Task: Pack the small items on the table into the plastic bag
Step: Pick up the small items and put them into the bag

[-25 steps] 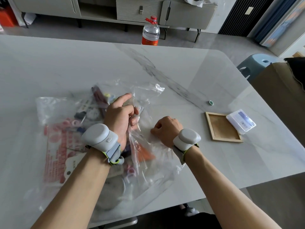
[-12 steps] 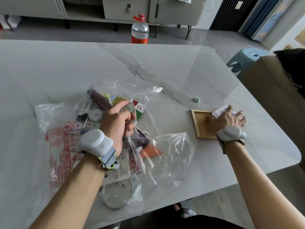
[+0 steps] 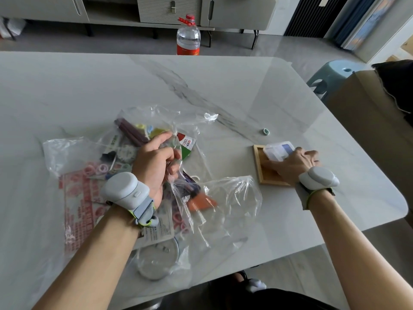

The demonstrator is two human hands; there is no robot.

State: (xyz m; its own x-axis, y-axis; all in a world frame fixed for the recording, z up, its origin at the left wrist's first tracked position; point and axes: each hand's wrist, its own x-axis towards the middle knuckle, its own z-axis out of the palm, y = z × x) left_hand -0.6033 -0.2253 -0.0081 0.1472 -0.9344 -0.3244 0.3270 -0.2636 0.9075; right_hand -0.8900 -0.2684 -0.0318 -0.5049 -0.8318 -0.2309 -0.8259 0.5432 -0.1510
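Observation:
A clear plastic bag (image 3: 230, 198) lies on the marble table (image 3: 223, 86), stuffed with several small items: dark sticks, pink rings, an orange piece, printed cards. My left hand (image 3: 156, 164) is closed on the bag's bunched plastic near its opening. At the right, my right hand (image 3: 292, 163) grips a small clear plastic box (image 3: 278, 149), which sits tilted over the far corner of a wooden tray (image 3: 260, 170). A small green ring (image 3: 265, 131) lies alone on the table beyond the tray.
A water bottle with a red label (image 3: 188, 36) stands on the floor past the far table edge. A blue stool (image 3: 330, 72) and a brown box (image 3: 368, 113) are at the right. A cabinet (image 3: 169, 10) lines the back wall.
My right hand left the bag, crossed right to the wooden tray and closed on the clear box, shifting it onto the tray's corner. My left hand kept its hold on the bag.

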